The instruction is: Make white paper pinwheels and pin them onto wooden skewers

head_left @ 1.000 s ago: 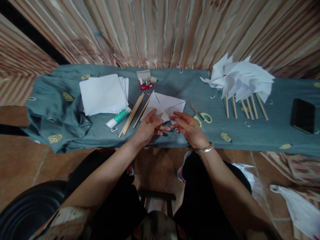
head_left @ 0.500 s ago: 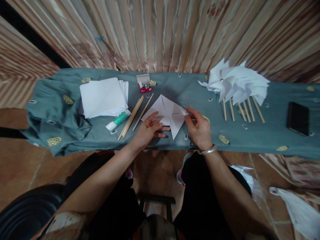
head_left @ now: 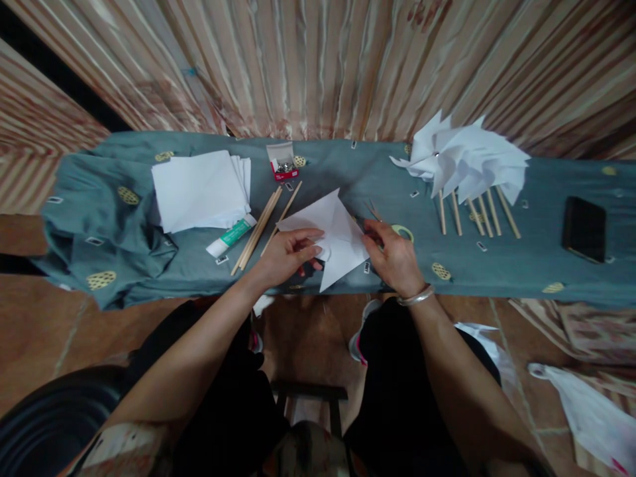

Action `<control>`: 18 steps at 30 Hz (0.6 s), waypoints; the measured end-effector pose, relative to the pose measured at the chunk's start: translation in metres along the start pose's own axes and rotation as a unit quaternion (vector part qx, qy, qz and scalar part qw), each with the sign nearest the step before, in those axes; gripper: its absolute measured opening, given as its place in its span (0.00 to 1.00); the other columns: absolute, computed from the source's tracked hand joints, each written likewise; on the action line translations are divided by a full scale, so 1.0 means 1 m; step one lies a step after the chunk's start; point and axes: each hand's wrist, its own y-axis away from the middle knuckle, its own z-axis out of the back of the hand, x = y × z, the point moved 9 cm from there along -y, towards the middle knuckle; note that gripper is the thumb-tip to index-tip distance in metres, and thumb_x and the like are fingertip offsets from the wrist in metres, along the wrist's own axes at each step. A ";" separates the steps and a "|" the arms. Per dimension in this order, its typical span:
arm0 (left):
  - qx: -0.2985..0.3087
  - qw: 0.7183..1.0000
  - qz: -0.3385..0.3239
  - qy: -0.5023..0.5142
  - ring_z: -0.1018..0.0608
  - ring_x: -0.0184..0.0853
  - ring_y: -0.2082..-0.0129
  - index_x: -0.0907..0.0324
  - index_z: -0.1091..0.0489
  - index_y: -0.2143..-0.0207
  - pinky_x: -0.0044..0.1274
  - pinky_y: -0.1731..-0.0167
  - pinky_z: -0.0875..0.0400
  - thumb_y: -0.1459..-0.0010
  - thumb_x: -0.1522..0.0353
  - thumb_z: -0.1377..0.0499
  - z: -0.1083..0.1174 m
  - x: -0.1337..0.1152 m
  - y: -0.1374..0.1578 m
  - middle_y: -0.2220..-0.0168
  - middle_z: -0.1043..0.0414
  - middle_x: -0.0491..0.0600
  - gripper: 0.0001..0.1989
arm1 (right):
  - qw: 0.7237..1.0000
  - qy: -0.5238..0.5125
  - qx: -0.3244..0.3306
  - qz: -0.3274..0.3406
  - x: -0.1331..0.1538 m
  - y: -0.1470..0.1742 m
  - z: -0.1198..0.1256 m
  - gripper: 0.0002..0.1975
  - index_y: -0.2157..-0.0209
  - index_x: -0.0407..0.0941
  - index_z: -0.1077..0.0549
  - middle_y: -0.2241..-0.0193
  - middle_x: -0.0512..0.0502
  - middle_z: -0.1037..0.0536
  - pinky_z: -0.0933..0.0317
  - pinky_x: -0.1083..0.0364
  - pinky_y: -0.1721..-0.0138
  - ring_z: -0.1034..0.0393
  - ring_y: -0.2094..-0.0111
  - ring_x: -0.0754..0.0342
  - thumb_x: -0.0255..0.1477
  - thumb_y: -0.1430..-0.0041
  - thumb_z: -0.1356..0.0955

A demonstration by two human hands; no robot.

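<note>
A white paper pinwheel [head_left: 338,228], cut and partly folded, is held between my two hands above the front part of the cloth. My left hand [head_left: 288,255] pinches it at its left side near the centre, some fingers underneath. The fingers of my right hand [head_left: 392,255] are closed on its right edge. Just beyond that hand lie scissors [head_left: 403,232], their blades pointing away and part of them hidden by the hand. Wooden sticks [head_left: 257,232] lie left of the paper, with one apart from the bundle.
On the left are a stack of white paper [head_left: 193,192] and a glue stick [head_left: 231,236]. An open red box of pins [head_left: 283,164] stands at the back. Finished pinwheels [head_left: 467,159] on sticks lie to the right, then a black phone [head_left: 584,228].
The paper has turned, and its folded parts have shifted toward the centre. My left hand has closed further around it. The right hand has stayed by the right edge.
</note>
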 end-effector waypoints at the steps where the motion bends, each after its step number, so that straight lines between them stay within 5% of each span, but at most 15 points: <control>1: -0.006 1.000 -0.006 -0.011 0.19 0.33 0.75 0.65 0.31 0.48 0.16 0.86 0.35 0.47 0.68 0.38 0.002 0.000 -0.001 0.64 0.23 0.53 0.23 | 1.000 0.001 0.003 -0.005 0.001 0.001 0.001 0.18 0.50 0.40 0.27 0.59 0.37 0.19 0.31 0.44 0.55 0.23 0.60 0.43 0.30 0.40 0.36; 6: -0.027 0.994 -0.047 -0.096 0.20 0.31 0.76 0.65 0.34 0.45 0.17 0.85 0.35 0.45 0.67 0.41 0.009 -0.003 -0.003 0.53 0.25 0.58 0.25 | 0.995 -0.081 0.022 -0.049 -0.008 0.010 0.005 0.16 0.52 0.45 0.26 0.60 0.41 0.18 0.29 0.46 0.60 0.23 0.66 0.47 0.32 0.41 0.34; 10: -0.056 0.968 -0.118 -0.215 0.22 0.27 0.78 0.62 0.32 0.47 0.23 0.75 0.27 0.43 0.69 0.42 0.013 -0.014 -0.001 0.51 0.26 0.56 0.20 | 0.967 -0.223 0.064 -0.102 -0.019 0.022 -0.008 0.14 0.56 0.46 0.25 0.67 0.46 0.19 0.29 0.51 0.67 0.24 0.73 0.52 0.34 0.45 0.32; 15: -0.125 0.864 -0.230 -0.431 0.23 0.40 0.53 0.62 0.34 0.45 0.33 0.52 0.28 0.42 0.70 0.42 0.009 -0.044 0.018 0.45 0.31 0.58 0.21 | 0.933 -0.323 0.060 -0.145 -0.025 0.031 -0.015 0.15 0.60 0.46 0.25 0.75 0.52 0.20 0.31 0.55 0.70 0.26 0.76 0.55 0.35 0.51 0.28; 18: -0.126 0.799 -0.306 -0.502 0.29 0.44 0.45 0.63 0.36 0.45 0.35 0.49 0.31 0.40 0.67 0.43 -0.009 -0.058 0.038 0.44 0.33 0.59 0.21 | 0.924 -0.340 0.046 -0.172 -0.029 0.032 -0.017 0.17 0.60 0.45 0.25 0.77 0.53 0.21 0.32 0.56 0.71 0.27 0.78 0.57 0.36 0.52 0.28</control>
